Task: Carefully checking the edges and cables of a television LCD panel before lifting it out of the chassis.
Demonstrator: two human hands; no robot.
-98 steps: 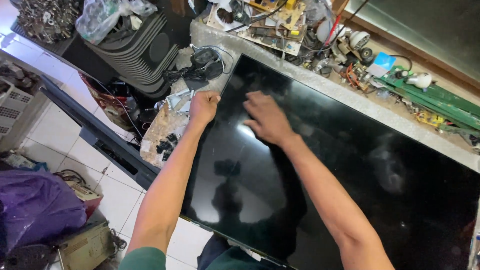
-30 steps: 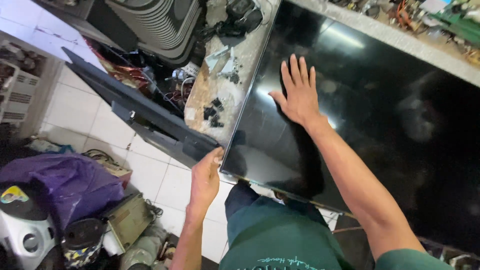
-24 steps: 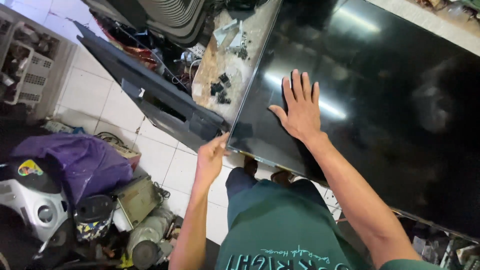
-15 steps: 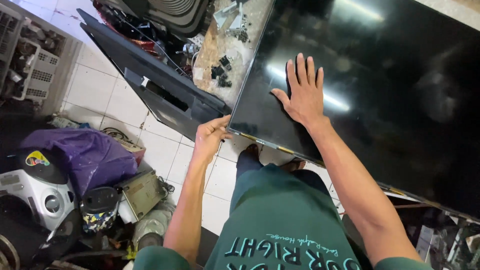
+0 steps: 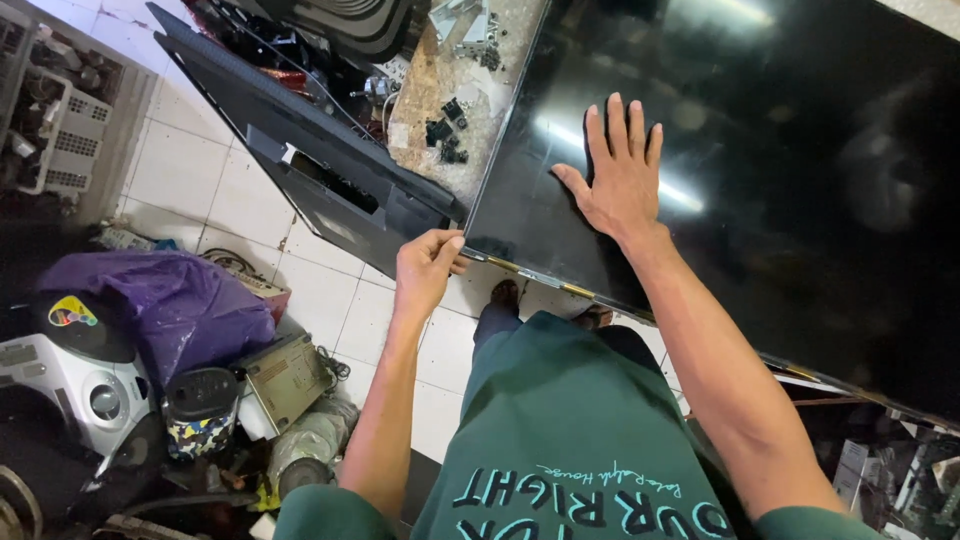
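A person's left hand [image 5: 428, 268] pinches the near corner of a large black screen panel [image 5: 780, 170] lying on a cluttered workbench [image 5: 440, 90], while the right hand [image 5: 620, 180] presses flat, fingers spread, on its glass

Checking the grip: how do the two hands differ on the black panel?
The right hand lies flat, fingers spread, on the black panel's glossy face; the left hand is curled, pinching its near corner edge. The right reaches further in than the left. Both touch the panel.
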